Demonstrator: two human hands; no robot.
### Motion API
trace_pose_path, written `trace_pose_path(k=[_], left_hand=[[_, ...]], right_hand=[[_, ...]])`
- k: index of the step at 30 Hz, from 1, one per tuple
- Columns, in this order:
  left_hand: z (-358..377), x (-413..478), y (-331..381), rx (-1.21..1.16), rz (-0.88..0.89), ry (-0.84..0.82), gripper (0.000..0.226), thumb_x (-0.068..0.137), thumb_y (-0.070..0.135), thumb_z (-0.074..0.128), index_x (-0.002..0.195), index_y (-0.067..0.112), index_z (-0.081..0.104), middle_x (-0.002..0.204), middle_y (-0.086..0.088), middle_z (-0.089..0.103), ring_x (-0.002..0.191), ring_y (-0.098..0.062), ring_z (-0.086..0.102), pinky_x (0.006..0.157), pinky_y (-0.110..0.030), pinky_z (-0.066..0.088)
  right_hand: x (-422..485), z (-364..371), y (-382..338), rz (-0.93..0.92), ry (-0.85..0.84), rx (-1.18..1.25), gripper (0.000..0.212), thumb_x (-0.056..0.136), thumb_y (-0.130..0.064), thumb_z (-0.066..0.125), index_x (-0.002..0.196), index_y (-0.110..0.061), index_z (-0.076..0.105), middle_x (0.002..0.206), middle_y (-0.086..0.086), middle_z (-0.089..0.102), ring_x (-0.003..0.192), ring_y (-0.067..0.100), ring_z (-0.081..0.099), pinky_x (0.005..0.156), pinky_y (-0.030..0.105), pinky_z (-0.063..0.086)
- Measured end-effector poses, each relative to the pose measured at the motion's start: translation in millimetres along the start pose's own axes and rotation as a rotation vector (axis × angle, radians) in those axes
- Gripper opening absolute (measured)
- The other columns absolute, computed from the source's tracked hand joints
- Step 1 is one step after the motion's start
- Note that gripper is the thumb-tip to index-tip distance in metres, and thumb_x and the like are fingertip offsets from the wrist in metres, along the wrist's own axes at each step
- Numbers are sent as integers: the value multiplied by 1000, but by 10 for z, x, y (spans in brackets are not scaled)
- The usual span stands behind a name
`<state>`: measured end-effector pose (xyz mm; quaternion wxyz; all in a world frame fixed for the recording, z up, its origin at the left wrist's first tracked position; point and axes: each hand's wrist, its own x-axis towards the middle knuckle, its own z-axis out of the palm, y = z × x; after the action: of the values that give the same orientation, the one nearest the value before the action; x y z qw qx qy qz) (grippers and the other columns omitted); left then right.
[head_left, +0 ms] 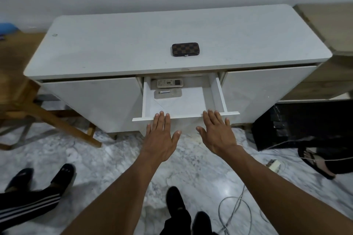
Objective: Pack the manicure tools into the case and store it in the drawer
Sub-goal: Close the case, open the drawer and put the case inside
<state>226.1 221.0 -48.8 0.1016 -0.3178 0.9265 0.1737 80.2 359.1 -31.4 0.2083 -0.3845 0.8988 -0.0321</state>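
The manicure case (185, 49), brown checkered and closed, lies flat on the white cabinet top (114, 44), just behind the drawer. The white drawer (191, 105) below it stands pulled out. My left hand (161, 135) is open, palm down, with its fingertips at the drawer's front edge. My right hand (216, 133) is likewise open and flat, fingertips touching the front edge further right. Neither hand holds anything. No loose manicure tools are visible.
Inside the drawer, at the back left, lie a white remote control (169, 82) and a flat grey device (168, 94). A wooden chair (38, 112) stands left of the cabinet. Other people's feet (315, 160) and cables (235, 213) are on the marble floor.
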Motion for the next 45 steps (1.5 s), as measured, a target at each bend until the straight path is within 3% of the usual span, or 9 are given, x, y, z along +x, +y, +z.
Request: trace_pose_path(k=[12, 19, 31, 45], left_hand=[[-50, -238, 105, 92, -27, -81, 69, 100, 54, 13, 155, 16, -7, 163, -3, -12, 150, -19, -12, 119, -49, -4], [-240, -125, 123, 100, -10, 25, 65, 102, 51, 13, 155, 16, 2, 164, -6, -1, 151, -20, -3, 120, -44, -2], [-1228, 1342, -98, 91, 83, 200, 63, 103, 45, 21, 155, 11, 11, 163, -12, 8, 151, -26, 6, 120, -46, 7], [-1322, 2254, -287, 91, 98, 188, 60, 103, 41, 21, 154, 12, 10, 164, -12, 3, 151, -29, 2, 119, -50, 8]], right_hand=[[-211, -80, 71, -60, -80, -16, 66, 100, -49, 30, 154, -16, 10, 164, 5, 6, 152, 26, 4, 120, 52, 12], [-77, -404, -46, -90, -30, -19, 55, 100, -43, 38, 143, -10, 34, 148, 10, 42, 136, 31, 39, 107, 48, 40], [1260, -1286, -595, -112, 172, 37, 41, 96, -34, 44, 129, -10, 48, 134, 10, 55, 121, 31, 50, 95, 44, 47], [2243, -1598, -728, -44, 118, -3, 60, 89, -28, 55, 143, -11, 33, 154, 9, 31, 139, 34, 29, 110, 49, 37]])
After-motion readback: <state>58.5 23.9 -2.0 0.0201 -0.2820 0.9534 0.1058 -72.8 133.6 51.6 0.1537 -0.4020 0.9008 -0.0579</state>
